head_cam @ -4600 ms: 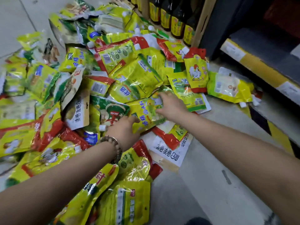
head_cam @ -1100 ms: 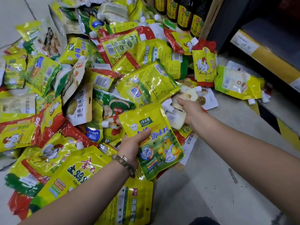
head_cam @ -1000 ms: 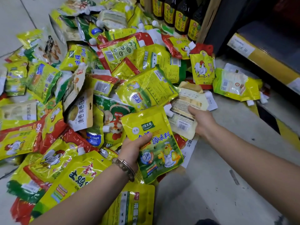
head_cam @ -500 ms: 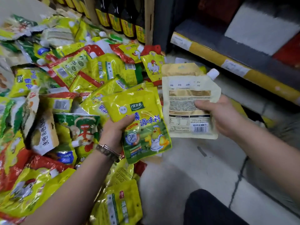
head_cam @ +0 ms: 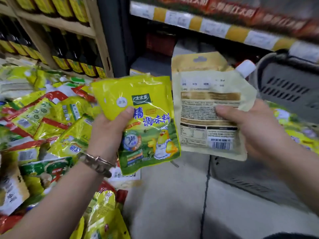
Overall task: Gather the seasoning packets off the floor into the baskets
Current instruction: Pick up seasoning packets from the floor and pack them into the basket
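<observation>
A: Yellow foil first: the left hand (head_cam: 108, 133) holds a yellow packet (head_cam: 148, 121) upright, thumb pressed on its front near the left edge. The other fingers are behind it and out of sight. This packet is off the floor, in the air over the near edge of the pile (head_cam: 43, 121).

B: Noted. And the other side?

A: On that side the right hand (head_cam: 259, 135) clamps a beige pouch (head_cam: 207, 100), thumb across the printed back, fingers hidden behind. It has a white cap (head_cam: 245, 68) at its top right corner and a barcode at the bottom. A second beige header shows behind its top edge; whether that is a separate pouch, cannot tell.

B: Gap between the two?

A: Narrow. Right edge of the packet and left edge of the pouch run almost side by side. Touching or not, cannot tell.

B: Where is the container?

A: One grey basket (head_cam: 290, 87) stands just right of the pouch, its dark handle arched above the rim. More grey slatted wall (head_cam: 241, 183) shows below the right hand; same basket or another, cannot tell. Blurred yellow packs show past the right wrist.

B: Open room?

A: Bare floor (head_cam: 172, 204) runs as a strip between the pile on the left and the grey slatted wall on the right, directly below both hands. That pile reaches back to the foot of a wooden shelf (head_cam: 98, 40) of dark bottles. One bracelet (head_cam: 96, 163) sits on the left wrist.
</observation>
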### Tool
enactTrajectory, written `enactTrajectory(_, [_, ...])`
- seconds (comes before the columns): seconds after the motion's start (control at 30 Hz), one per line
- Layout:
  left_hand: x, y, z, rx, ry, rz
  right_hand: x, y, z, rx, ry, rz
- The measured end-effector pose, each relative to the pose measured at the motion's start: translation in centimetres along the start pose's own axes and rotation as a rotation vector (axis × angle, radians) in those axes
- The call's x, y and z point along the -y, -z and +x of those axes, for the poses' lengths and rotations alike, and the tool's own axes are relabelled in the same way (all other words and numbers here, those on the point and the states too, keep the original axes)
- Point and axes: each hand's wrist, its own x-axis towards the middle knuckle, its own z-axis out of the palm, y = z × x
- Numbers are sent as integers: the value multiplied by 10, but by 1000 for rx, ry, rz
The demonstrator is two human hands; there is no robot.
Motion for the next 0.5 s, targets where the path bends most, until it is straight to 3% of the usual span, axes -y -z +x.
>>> enactTrajectory(0.13, [-48,-57,-11,170,-83,-88,48,53,-7,-91,59,-4])
enactTrajectory(0.3, [-81,-155,-26,415,-14,-191,86,151,2,-186,86,-46])
enactTrajectory(0.4, [-80,-218,-28,521,-24,-99,91,218,10,-257,72,-104])
enactTrajectory(0.5, [-70,-278,-32,624,-63,52,79,283,16,-295,49,-342])
